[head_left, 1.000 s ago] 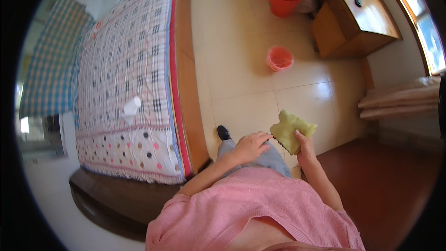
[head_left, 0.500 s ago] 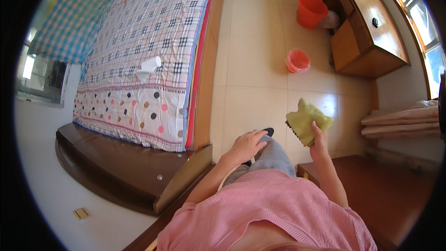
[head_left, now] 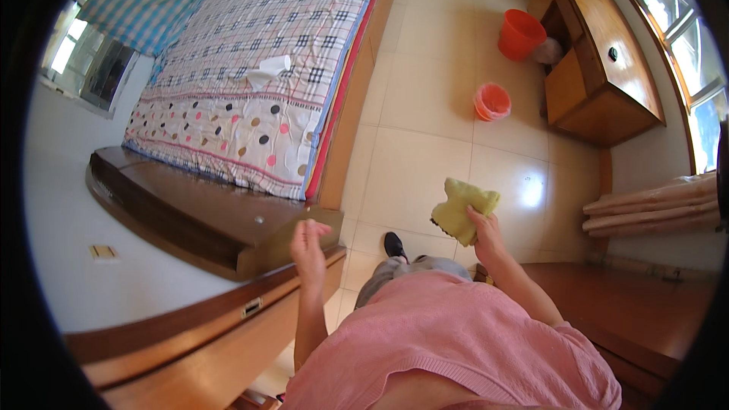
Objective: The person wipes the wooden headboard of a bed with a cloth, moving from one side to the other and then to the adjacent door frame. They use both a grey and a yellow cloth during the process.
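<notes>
The left hand (head_left: 310, 247) has swung away from the body toward the dark wooden footboard (head_left: 220, 228), fingers loosely curled and holding nothing. The right hand (head_left: 486, 234) grips the yellow cloth (head_left: 462, 209), held above the tiled floor (head_left: 425, 144); wiping looks not yet begun.
</notes>
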`<state>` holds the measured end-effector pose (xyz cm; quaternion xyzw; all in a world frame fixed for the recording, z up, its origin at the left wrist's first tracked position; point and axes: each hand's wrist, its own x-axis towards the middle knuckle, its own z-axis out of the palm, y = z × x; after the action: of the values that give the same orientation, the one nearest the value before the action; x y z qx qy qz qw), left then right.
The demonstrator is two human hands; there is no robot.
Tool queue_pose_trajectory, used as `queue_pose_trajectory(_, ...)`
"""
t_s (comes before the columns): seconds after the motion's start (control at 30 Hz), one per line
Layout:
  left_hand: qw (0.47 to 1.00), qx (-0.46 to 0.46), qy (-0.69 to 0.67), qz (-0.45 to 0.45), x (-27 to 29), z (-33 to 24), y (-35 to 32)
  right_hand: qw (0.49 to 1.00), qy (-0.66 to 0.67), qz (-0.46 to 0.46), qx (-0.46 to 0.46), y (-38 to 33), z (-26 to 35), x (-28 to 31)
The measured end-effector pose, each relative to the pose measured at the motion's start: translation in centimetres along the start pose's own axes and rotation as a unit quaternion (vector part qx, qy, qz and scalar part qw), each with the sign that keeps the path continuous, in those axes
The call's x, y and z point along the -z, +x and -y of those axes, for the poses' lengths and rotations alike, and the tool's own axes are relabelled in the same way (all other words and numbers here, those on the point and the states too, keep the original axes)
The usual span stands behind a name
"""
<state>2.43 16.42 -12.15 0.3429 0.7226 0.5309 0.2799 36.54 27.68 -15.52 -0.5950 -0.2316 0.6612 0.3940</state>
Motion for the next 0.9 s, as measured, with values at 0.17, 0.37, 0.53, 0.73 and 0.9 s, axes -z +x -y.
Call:
queue_pose_trajectory(0.17,0.987,-0.075,0.007,-0.143,4.4,-4.2,-5.7,0.991,-0.096,0.077,0.042,-1.3,0.0,2.1)
queue_pose_trajectory(0.37,0.955,-0.16,0.11,-0.225,8.0,-8.3,-11.6,0.99,-0.117,0.077,0.001,-4.3,-3.2,5.2)
queue_pose_trajectory(0.53,0.886,-0.278,0.216,-0.302,12.1,-9.1,-16.4,0.982,-0.143,0.118,-0.039,-6.6,-5.6,6.1)
queue_pose_trajectory(0.73,0.772,-0.337,0.277,-0.463,19.0,-10.3,-20.5,0.962,-0.173,0.209,0.024,-9.9,-6.6,-2.8)
queue_pose_trajectory(0.9,0.644,-0.366,0.452,-0.497,25.6,-10.2,-24.9,0.925,-0.155,0.337,0.087,-12.3,-8.3,-15.0)
